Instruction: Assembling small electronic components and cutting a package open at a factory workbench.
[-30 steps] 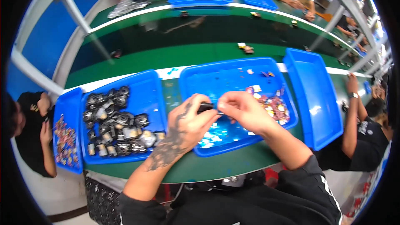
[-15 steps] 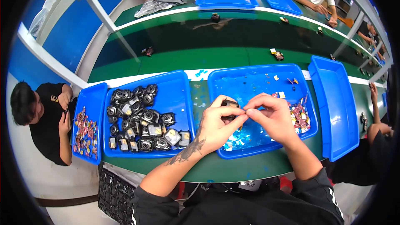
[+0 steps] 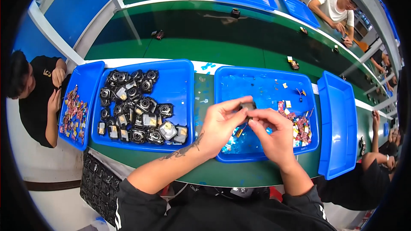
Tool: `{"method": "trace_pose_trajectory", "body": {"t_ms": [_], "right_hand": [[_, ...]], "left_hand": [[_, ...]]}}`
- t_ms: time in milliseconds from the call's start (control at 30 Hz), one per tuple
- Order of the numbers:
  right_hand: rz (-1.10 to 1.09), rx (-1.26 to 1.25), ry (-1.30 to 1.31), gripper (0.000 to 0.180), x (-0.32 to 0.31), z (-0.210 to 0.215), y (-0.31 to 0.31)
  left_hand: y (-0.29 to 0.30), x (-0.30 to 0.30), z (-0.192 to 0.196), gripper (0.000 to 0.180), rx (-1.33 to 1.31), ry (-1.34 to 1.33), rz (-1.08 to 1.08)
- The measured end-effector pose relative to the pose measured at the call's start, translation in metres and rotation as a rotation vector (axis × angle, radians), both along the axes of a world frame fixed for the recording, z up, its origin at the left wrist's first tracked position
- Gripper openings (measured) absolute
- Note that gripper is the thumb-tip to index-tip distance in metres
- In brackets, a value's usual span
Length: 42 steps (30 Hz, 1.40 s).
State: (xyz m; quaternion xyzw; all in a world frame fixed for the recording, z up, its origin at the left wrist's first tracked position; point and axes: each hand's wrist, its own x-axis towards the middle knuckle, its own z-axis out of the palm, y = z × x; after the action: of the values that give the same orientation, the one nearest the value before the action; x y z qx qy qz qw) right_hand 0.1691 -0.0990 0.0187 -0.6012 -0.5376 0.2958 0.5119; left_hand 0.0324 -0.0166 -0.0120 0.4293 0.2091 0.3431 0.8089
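A small black housing (image 3: 248, 106), like a watch case, is held above the middle blue tray (image 3: 221, 160). My left hand (image 3: 220, 124) grips it from the left, fingers behind and thumb in front. Thumb and forefinger of my right hand (image 3: 274, 134) are pinched together at its near edge; any small piece between them is hidden. Below the fingertips shows a small orange and dark part (image 3: 240, 132); whether it hangs from the housing or lies in the tray I cannot tell. Red, white and yellow small electronic parts (image 3: 302, 129) are heaped at that tray's right side.
Left of my hands, a blue tray (image 3: 183, 77) holds many black housings (image 3: 145, 105). Beyond it a narrow tray (image 3: 95, 70) has more small parts. A blue tray (image 3: 340, 124) stands at the right. Co-workers sit on both sides and across the green belt (image 3: 180, 47).
My head view has shifted, so the scene sits differently. The housing has been turned and shows more of its flat face between my hands; my right fingers have moved against its near edge.
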Motion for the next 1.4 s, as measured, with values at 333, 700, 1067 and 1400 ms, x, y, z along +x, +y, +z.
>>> {"method": "trace_pose_trajectory", "body": {"t_ms": [333,700,1067,1400], "right_hand": [[-0.199,0.03,-0.216,0.009,0.002,0.007,0.0],[-0.147,0.015,-0.151,0.011,0.007,0.013,-0.002],[-0.152,0.124,-0.385,0.011,0.011,0.012,0.001],[-0.117,0.15,0.088,0.024,0.012,0.004,0.011]], "left_hand": [[0.0,-0.004,0.006,0.041,0.111,0.012,-0.167],[-0.001,-0.003,0.005,0.039,0.205,0.041,-0.2],[-0.005,-0.003,0.005,0.041,0.249,0.09,-0.199],[-0.006,-0.006,0.015,0.04,0.124,0.002,-0.029]]}}
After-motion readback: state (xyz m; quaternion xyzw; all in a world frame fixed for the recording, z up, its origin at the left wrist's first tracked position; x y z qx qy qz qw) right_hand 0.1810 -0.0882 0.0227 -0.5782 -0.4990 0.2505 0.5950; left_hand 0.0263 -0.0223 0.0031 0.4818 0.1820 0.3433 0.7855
